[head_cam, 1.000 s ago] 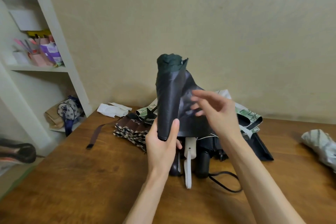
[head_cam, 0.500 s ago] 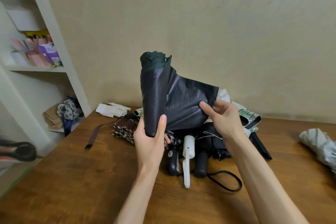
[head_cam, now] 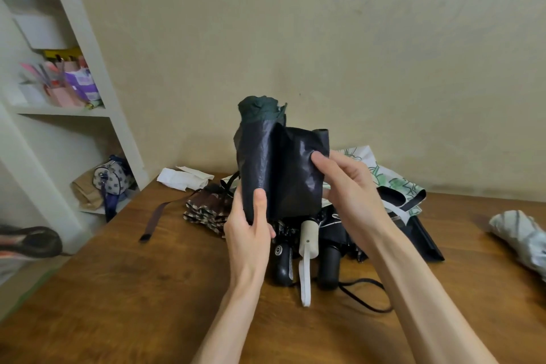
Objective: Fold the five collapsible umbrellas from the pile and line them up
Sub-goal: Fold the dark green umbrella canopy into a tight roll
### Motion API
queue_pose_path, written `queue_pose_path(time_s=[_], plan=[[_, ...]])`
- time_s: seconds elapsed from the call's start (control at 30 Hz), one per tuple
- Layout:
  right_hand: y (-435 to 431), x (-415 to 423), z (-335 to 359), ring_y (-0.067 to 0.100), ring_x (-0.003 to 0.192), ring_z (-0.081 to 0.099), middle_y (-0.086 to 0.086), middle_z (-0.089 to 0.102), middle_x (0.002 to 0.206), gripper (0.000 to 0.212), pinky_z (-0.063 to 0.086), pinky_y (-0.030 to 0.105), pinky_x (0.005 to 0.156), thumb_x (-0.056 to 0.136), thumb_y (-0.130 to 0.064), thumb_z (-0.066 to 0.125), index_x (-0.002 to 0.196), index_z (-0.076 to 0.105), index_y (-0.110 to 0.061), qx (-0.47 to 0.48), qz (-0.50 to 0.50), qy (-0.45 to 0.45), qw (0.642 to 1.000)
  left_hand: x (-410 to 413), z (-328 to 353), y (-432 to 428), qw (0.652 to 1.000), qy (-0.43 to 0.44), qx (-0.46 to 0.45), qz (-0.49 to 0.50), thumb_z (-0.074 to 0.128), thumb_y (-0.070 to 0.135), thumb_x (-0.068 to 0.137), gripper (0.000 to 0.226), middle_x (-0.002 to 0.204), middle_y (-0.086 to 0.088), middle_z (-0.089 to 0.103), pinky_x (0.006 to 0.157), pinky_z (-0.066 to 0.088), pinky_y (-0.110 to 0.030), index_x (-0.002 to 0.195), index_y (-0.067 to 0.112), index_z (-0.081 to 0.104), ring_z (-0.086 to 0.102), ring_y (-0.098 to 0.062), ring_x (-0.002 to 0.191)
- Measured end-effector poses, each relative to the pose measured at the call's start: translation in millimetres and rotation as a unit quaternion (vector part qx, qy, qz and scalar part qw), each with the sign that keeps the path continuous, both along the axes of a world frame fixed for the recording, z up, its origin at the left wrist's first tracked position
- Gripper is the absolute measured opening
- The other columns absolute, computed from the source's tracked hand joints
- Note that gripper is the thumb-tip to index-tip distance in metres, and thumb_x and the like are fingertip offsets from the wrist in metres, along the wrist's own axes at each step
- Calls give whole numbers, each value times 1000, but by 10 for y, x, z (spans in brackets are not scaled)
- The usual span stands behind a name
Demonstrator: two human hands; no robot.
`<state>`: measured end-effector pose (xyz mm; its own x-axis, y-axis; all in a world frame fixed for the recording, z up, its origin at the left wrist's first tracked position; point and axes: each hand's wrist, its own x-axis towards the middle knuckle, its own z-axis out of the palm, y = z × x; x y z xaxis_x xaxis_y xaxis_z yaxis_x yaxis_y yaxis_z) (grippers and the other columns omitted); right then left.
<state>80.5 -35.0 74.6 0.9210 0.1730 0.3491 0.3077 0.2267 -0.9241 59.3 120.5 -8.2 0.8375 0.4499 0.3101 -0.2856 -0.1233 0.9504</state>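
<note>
I hold a dark green umbrella [head_cam: 266,162] upright above the wooden table [head_cam: 147,289], its black lining outward. My left hand [head_cam: 251,233] grips its lower end, thumb up the front. My right hand [head_cam: 345,183] pinches a loose flap of the canopy on the right side. Behind and below lies the pile: a brown patterned umbrella [head_cam: 206,210], two black handles [head_cam: 282,263] [head_cam: 329,266], a cream handle with a white strap [head_cam: 308,242], and a white umbrella with green print [head_cam: 393,183]. A folded grey-white umbrella [head_cam: 520,233] lies at the right edge.
White shelves [head_cam: 88,109] stand at the left with pens, a dotted pouch [head_cam: 113,176] and boxes. White cloth covers [head_cam: 183,179] lie at the table's back left. A brown strap [head_cam: 155,220] and a black cord loop [head_cam: 363,295] trail on the table. The wall [head_cam: 354,53] is close behind.
My right hand took hold of the spread flap and has drawn it in against the umbrella's body, so the canopy now looks narrower. The umbrella shifted slightly left, then back.
</note>
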Motion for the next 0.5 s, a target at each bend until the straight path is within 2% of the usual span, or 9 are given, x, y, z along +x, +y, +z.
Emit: queue_pose_path(time_s=[0.07, 0.1, 0.17, 0.23, 0.33, 0.43, 0.5], plan=[[50, -12, 8, 8, 75, 64, -3, 60, 70, 37, 58, 24, 78, 101, -15, 69, 65, 68, -19, -8, -3, -15, 1000, 3, -18, -32, 1000, 11, 18, -8, 40, 68, 98, 66, 81, 7, 70, 52, 47, -25, 157, 36, 47, 58, -10, 51], [70, -9, 3, 9, 71, 58, -3, 50, 65, 41, 57, 22, 78, 95, -16, 71, 56, 61, -21, -4, -10, -16, 1000, 7, -24, -47, 1000, 16, 22, -9, 39, 66, 100, 65, 77, 7, 67, 51, 46, -24, 157, 37, 47, 56, -9, 49], [64, 15, 10, 16, 70, 49, 5, 39, 65, 38, 54, 22, 75, 85, -18, 68, 51, 52, -23, 18, -32, 5, 999, 15, -29, -74, 999, 20, 29, 1, 39, 62, 102, 63, 79, 7, 68, 52, 47, -24, 157, 32, 48, 57, -9, 48], [-6, 29, 33, 18, 70, 46, 8, 38, 68, 30, 49, 24, 72, 77, -20, 67, 53, 50, -24, 42, -38, 28, 998, 20, -35, -90, 999, 18, 37, 17, 40, 59, 103, 63, 87, 7, 70, 55, 51, -25, 156, 27, 50, 59, -8, 49], [-108, 49, 45, 18, 72, 48, 15, 39, 77, 20, 49, 24, 68, 69, -25, 71, 61, 53, -21, 69, -33, 60, 995, 24, -50, -85, 998, 15, 44, 32, 39, 57, 104, 63, 86, 2, 69, 60, 54, -25, 158, 24, 47, 61, -7, 51], [-148, 62, 20, 18, 69, 62, 11, 59, 77, 22, 55, 29, 66, 91, -13, 63, 69, 62, -15, 52, -57, 78, 994, 21, -61, -76, 997, -1, 66, 44, 39, 57, 105, 63, 93, -2, 72, 63, 59, -31, 158, 24, 47, 65, -10, 53], [-147, 60, 11, 17, 76, 72, 3, 72, 83, 18, 58, 34, 70, 101, -20, 65, 86, 69, -12, 11, -96, 95, 991, 20, -62, -74, 996, -9, 75, 55, 39, 60, 103, 65, 108, 1, 74, 65, 63, -37, 158, 26, 48, 68, -12, 56]])
